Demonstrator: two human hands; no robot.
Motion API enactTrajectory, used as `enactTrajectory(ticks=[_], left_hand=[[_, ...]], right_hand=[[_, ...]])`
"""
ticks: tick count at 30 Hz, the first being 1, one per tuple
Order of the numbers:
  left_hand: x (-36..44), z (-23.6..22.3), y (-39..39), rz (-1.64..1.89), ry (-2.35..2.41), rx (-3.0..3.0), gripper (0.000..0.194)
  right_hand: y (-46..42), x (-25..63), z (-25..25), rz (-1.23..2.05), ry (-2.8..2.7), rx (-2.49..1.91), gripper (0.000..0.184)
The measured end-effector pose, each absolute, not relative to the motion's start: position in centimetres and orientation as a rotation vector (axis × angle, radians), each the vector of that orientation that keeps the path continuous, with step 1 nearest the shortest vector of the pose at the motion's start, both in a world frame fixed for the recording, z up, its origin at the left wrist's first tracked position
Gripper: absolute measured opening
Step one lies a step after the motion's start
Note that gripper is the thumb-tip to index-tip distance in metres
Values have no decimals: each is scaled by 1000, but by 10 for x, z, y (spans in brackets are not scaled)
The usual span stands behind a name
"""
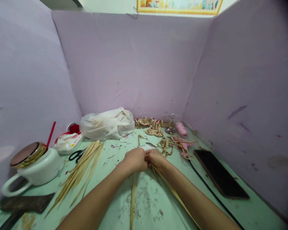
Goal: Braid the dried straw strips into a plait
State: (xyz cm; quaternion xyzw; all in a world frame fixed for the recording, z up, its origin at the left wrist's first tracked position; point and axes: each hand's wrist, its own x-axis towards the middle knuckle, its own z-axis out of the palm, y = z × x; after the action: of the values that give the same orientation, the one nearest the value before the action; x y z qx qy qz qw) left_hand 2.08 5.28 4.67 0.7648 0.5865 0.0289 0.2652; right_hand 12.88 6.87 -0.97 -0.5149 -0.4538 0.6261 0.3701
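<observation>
Pale lavender partitions [134, 64] enclose a green bench [117, 214] littered with scraps. At its middle, the left hand [136, 159] and right hand [156, 158] meet, fingers closed on straw strips [133, 201]; the exact pinch is hidden between them. One strip's tail hangs toward the near edge, another trails along the right forearm. The work looks partway along: braided cord [165, 145] lies tangled beyond the right hand and coiled pieces [154, 132] near the back wall look formed, while the held tails are unbraided and a loose bundle [76, 172] to the left appears unworked.
</observation>
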Motion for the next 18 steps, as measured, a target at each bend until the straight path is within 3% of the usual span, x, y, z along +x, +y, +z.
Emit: enactTrajectory(ticks=[2, 7, 12, 18], left_hand=[[9, 49, 64, 95, 1527, 1915, 10], [-9, 40, 88, 370, 1525, 1446, 15], [-2, 19, 93, 273, 1192, 1089, 9], [8, 21, 85, 277, 1468, 1257, 11]], right_hand=[[67, 130, -5, 1631, -1167, -1313, 9], [65, 131, -2, 1660, -1143, -1287, 7], [69, 135, -6, 1699, -1177, -1247, 4], [71, 138, -11, 1190, -1667, -1440, 5]])
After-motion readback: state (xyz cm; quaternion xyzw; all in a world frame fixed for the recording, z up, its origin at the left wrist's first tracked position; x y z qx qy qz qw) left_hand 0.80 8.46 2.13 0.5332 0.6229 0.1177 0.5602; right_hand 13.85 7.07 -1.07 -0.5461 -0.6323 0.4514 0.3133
